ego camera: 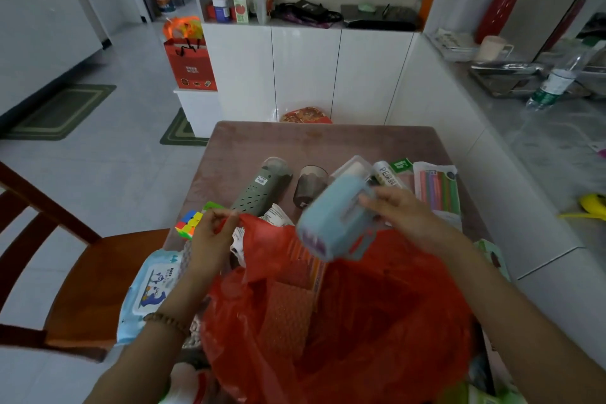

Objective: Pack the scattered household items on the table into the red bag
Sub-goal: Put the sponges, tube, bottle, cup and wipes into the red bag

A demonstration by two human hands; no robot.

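While my left grip (214, 233) is pinching the rim of the red bag (344, 311) and lifting it up to keep the mouth wide, my right grip (401, 211) is clasping a pale blue box-shaped item (337, 216), blurred in the view, and holding it tilted just above the bag's opening. The bag is sitting at the near edge of the counter (249, 144), sagging open toward me, and a flat red textured packet (288, 315) is lying inside against its left wall. Behind the bag, more items are lying scattered on the counter: a grey-green perforated tube with a clear cap (262, 187) is lying on its side, a dark tumbler (308, 187) is lying beside it, a white tube with printed lettering (387, 174) is resting behind my right fingers, and a pack of coloured sticks (437, 188) is lying to the far right. A colourful puzzle cube (188, 223) is sitting near the left edge, just beyond my left thumb, and a pack of baby wipes (154, 289) is lying under my left forearm, partly overhanging the edge. A beaded bracelet (165, 320) is circling my left wrist. A wooden chair (75, 272) is standing to the left of the counter.
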